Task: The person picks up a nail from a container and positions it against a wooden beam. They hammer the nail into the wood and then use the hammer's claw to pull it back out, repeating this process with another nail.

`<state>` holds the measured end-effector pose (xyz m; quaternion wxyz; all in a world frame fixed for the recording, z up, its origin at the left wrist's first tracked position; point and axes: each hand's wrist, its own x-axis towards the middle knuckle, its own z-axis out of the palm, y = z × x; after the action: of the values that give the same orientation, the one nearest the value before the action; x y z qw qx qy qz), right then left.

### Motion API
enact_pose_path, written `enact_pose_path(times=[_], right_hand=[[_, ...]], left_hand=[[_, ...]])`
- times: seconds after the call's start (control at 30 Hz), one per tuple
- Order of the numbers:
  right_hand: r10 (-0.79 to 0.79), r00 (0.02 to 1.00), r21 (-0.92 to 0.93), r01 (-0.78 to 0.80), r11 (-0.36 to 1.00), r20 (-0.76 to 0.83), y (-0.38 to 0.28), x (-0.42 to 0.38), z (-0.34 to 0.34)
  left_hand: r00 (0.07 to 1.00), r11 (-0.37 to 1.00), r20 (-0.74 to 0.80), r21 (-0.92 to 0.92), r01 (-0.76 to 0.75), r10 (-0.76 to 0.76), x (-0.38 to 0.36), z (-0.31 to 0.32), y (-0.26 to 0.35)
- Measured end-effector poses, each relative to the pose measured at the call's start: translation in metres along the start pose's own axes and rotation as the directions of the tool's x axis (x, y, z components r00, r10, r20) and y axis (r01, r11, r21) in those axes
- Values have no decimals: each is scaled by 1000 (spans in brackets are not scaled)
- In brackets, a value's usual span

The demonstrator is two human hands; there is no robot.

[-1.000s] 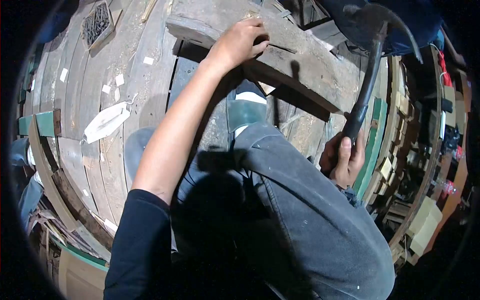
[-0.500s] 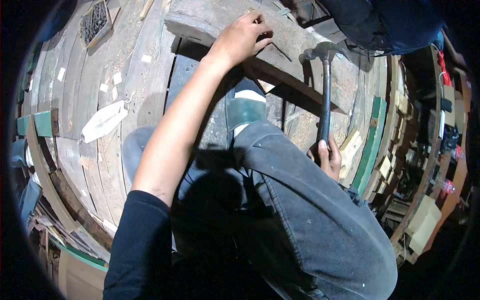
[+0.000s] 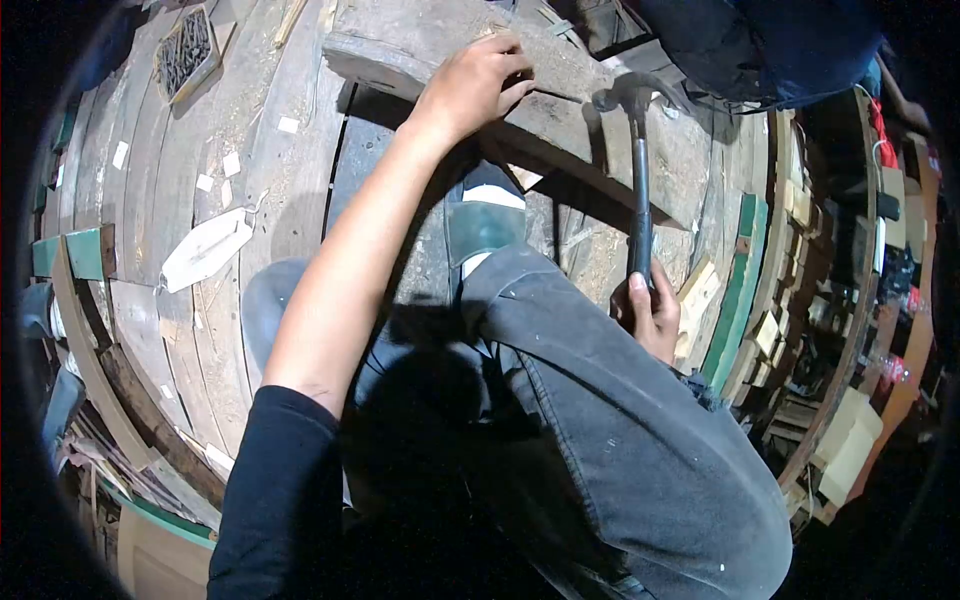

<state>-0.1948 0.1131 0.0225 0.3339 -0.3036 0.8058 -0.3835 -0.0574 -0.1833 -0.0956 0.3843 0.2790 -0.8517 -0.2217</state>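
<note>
My left hand (image 3: 480,85) rests over a thick wooden plank (image 3: 400,35), its fingers curled together. From those fingertips a thin dark nail (image 3: 560,97) juts to the right across the wood; its other end is hidden by the hand. Low on the right, my right hand (image 3: 655,315) is wrapped around the handle of a claw hammer (image 3: 641,175). The hammer points away from me, with its head above the plank, to the right of my left hand, casting a shadow on the wood. Below the plank, my sandalled foot (image 3: 485,228) is in view.
An open box of dark nails (image 3: 187,52) stands at the upper left of the plank floor (image 3: 270,150). A white face mask (image 3: 208,248) and small white scraps lie there. Another person's dark clothing (image 3: 760,50) is close at the upper right. Green-edged timber (image 3: 742,290) runs along the right.
The hammer and right hand have shifted slightly left, and the hammer head sits a little higher. My left hand has moved slightly down and left; the nail now lies at a flatter angle.
</note>
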Motion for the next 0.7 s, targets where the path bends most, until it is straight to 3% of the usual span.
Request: enact_pose_path(times=[0.07, 0.23, 0.33, 0.4, 0.47, 0.53, 0.57, 0.6, 0.7], right_hand=[[-43, 999, -50, 43, 998, 12, -9, -1, 1], [-216, 972, 28, 220, 975, -95, -34, -7, 4], [-200, 976, -60, 196, 979, -88, -3, -3, 11], [-98, 995, -147, 101, 984, 26, 9, 3, 18], [-49, 999, -85, 51, 995, 24, 8, 5, 15], [80, 997, 129, -78, 989, -5, -14, 1, -4], [14, 995, 113, -3, 994, -102, -16, 2, -7], [32, 993, 232, -4, 973, -116, -27, -1, -9], [-172, 966, 263, 220, 939, -195, -52, 0, -4]], left_hand=[[1000, 1000, 23, 15, 16, -16, -2, 1, -1], [999, 999, 46, 49, 9, -12, -2, 2, -1], [1000, 1000, 14, 21, -19, 18, -1, 0, -2], [1000, 1000, 16, -6, -25, 26, -1, -3, 0], [1000, 1000, -11, 4, -27, 27, 0, -3, 2], [1000, 1000, 10, -2, -22, 22, -2, -3, 1], [1000, 1000, 21, 6, -14, 14, -5, -2, 3], [1000, 1000, 21, 20, -12, 12, -2, -3, 3], [1000, 1000, 20, 24, -17, 16, -3, -2, 3]])
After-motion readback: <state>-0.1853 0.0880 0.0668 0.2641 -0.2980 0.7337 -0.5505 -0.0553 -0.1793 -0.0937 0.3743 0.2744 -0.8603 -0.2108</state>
